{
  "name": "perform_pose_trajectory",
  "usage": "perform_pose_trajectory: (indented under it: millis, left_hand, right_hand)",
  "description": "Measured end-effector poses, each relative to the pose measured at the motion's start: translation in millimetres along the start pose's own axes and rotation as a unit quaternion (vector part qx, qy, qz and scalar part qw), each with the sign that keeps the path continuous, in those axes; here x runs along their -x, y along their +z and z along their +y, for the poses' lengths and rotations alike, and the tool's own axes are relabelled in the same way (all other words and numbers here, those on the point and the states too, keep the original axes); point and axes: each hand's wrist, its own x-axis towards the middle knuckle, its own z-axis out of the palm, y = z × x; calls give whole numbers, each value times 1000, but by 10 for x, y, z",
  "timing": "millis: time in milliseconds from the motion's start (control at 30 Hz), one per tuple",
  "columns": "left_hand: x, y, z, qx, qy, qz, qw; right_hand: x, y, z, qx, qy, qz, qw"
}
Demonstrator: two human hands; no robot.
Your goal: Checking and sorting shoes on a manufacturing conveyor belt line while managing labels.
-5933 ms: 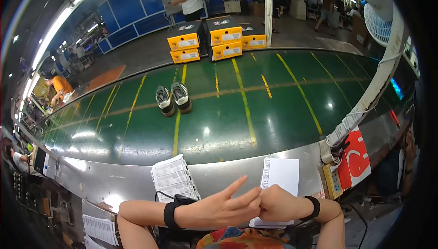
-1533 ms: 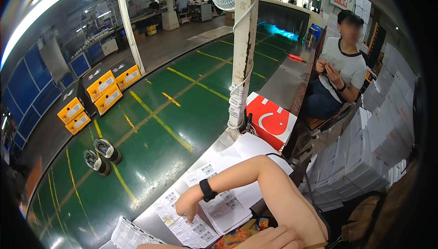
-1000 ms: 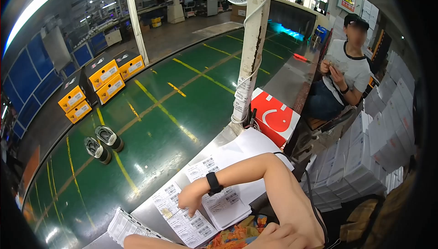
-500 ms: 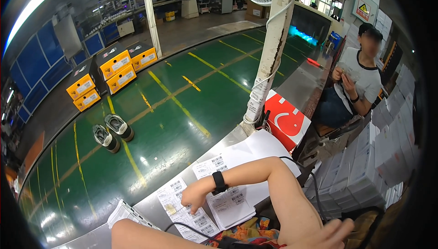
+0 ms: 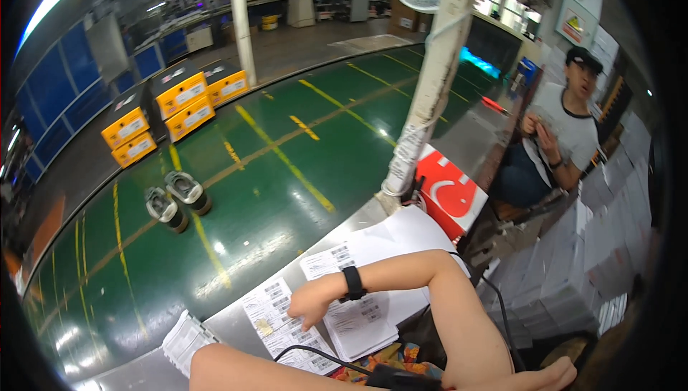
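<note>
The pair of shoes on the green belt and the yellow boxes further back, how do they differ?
The pair of shoes is grey and dark, low and rounded, and lies loose side by side near the middle of the green belt. The yellow boxes are bright, square-edged, bigger, with white labels, stacked in twos farther along the belt's far edge. Both sit on the same belt, apart from the right hand, which rests on label sheets.
</note>
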Motion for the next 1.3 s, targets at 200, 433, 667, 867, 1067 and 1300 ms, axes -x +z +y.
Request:
perform_pose_trajectory:
  millis: [200, 433, 667, 867, 1067, 1300]
  left_hand:
    - [130, -183, 57, -34, 57, -58, 996]
    - [285, -399, 159, 196, -244, -66, 947]
    - [486, -349, 148, 288, -331, -34, 898]
    - [481, -347, 183, 268, -372, -55, 887]
    - [524, -367, 45, 303, -294, -80, 903]
    - [450, -298, 203, 356, -281, -136, 881]
  right_hand:
    - [223, -211, 86, -10, 23, 59, 998]
    - [635, -436, 240, -31, 107, 110, 988]
    - [495, -458, 349, -16, 144, 51, 988]
    - [340, -465, 360, 9, 153, 52, 987]
    - [362, -558, 211, 3, 146, 19, 989]
    - [288, -670, 1149, -395, 128, 6, 910]
